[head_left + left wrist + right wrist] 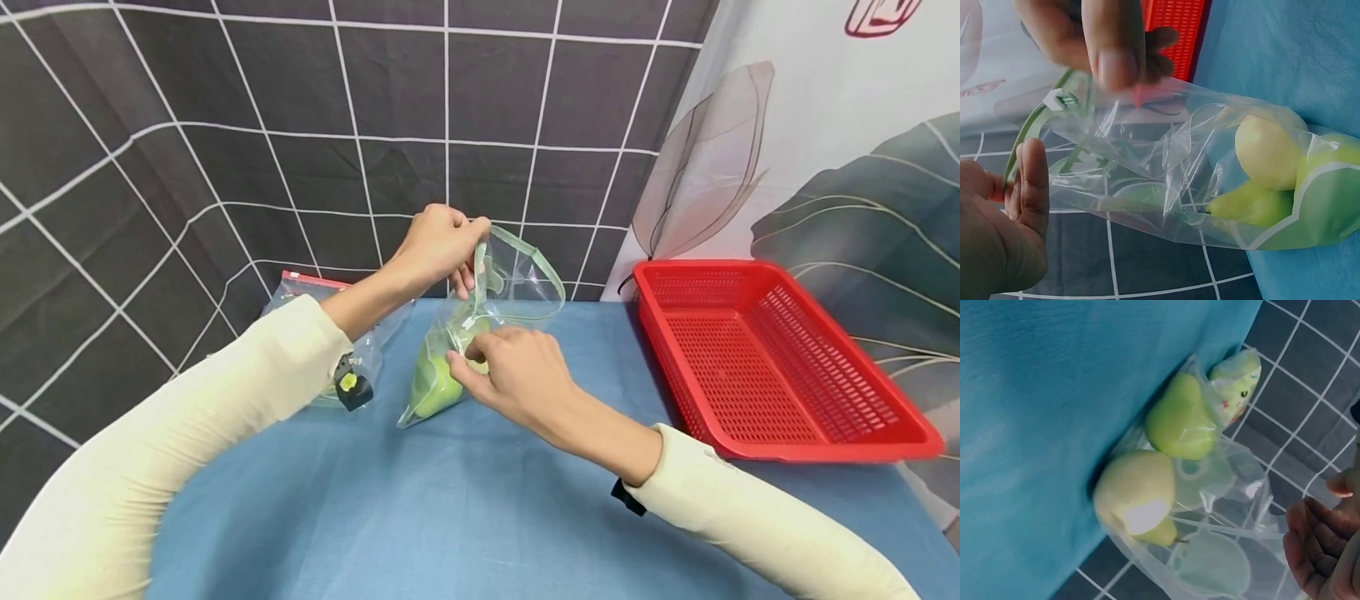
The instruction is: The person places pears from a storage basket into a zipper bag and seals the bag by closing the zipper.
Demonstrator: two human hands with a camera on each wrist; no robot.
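A clear zip bag (420,400) with a green rim stands tilted on the blue cloth, its mouth spread. Inside lie a green pear (1182,419), a pale yellow-green fruit (1135,487) and another green pear (1257,203). My left hand (442,246) pinches the bag's rim at the top, seen also in the left wrist view. In front of the bag is my right hand (525,375), its fingers loosely bent and thumb apart. It looks blurred in the left wrist view, with nothing visible in its grasp. Near it the white slider (1060,99) sits on the rim.
To the right stands a red plastic basket (738,358) with slotted walls. Behind my left forearm lies another clear bag (367,354) with a red zip edge (315,279) and green contents. A dark tiled-pattern backdrop (390,92) rises directly behind the blue cloth (360,508).
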